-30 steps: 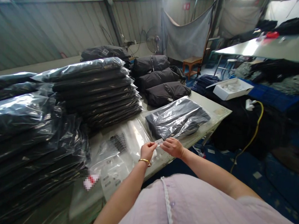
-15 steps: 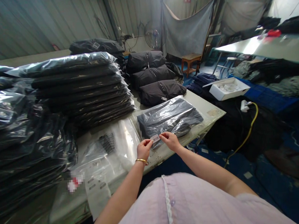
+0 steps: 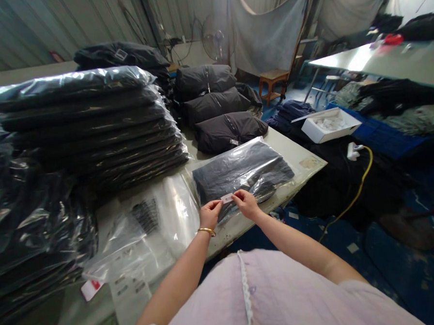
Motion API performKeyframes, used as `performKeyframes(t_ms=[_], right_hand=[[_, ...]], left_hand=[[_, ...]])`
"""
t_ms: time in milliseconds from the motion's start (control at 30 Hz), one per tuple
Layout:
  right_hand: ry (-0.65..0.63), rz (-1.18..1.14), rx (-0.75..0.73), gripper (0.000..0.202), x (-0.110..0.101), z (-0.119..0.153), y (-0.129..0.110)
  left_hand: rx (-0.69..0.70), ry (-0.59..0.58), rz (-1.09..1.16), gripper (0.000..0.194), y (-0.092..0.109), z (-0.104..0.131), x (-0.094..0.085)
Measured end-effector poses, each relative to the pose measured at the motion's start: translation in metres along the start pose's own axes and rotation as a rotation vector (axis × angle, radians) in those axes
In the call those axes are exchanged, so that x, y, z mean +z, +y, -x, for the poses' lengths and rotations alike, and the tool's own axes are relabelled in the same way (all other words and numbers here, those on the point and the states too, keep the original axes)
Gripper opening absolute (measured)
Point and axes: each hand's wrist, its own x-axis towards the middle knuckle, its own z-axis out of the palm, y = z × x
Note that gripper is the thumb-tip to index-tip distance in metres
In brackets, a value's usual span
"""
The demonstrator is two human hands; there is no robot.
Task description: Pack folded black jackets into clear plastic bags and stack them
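Note:
Between my two hands is a small white label (image 3: 226, 198), pinched at its left end by my left hand (image 3: 210, 214) and at its right end by my right hand (image 3: 246, 204). Its print is too small to read. Just beyond and below the label lies a dark folded garment in a clear plastic bag (image 3: 241, 170), flat near the table's front edge. A gold bangle (image 3: 206, 231) circles my left wrist. Left of my left hand, clear empty bags (image 3: 176, 210) are spread out, with a sheet of black printed marks (image 3: 146, 215) among them.
A tall stack of bagged dark garments (image 3: 91, 125) fills the table's left side. Folded dark jackets (image 3: 232, 130) are piled behind the bagged garment. Right of the table (image 3: 304, 160), an open white box (image 3: 329, 125) rests on dark cloth, near a yellow cable (image 3: 365, 186).
My view has shifted slightly, so the stacks sit further left and larger. Both hands still pinch the label, which now lies flatter and a little higher over the bagged garment.

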Motion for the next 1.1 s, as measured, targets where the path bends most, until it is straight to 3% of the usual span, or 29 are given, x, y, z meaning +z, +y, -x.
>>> performKeyframes(t_ms=[200,333,467,667,800,933,1100], right_hand=[[0.144,0.075,0.029,0.032,-0.032,-0.032,0.017],[0.304,0.043,0.066,0.039,-0.063,-0.058,0.032],[0.36,-0.058,0.077,0.044,-0.082,-0.082,0.043],[0.238,-0.14,0.097,0.048,-0.093,-0.126,0.05],[0.107,-0.171,0.145,0.047,-0.099,-0.15,0.058],[0.018,-0.225,0.238,0.046,-0.106,-0.158,0.073],[0.039,-0.348,0.348,0.052,-0.114,-0.161,0.092]], left_hand=[[0.12,-0.08,-0.157,0.026,-0.001,-0.041,0.028],[0.348,-0.183,-0.414,0.02,0.005,-0.058,0.035],[0.492,-0.288,-0.586,0.024,0.016,-0.072,0.041],[0.461,-0.373,-0.647,0.035,0.018,-0.085,0.063],[0.464,-0.322,-0.684,0.036,0.012,-0.092,0.081],[0.467,-0.264,-0.776,0.039,0.006,-0.101,0.097],[0.505,-0.299,-0.966,0.057,-0.003,-0.112,0.111]])
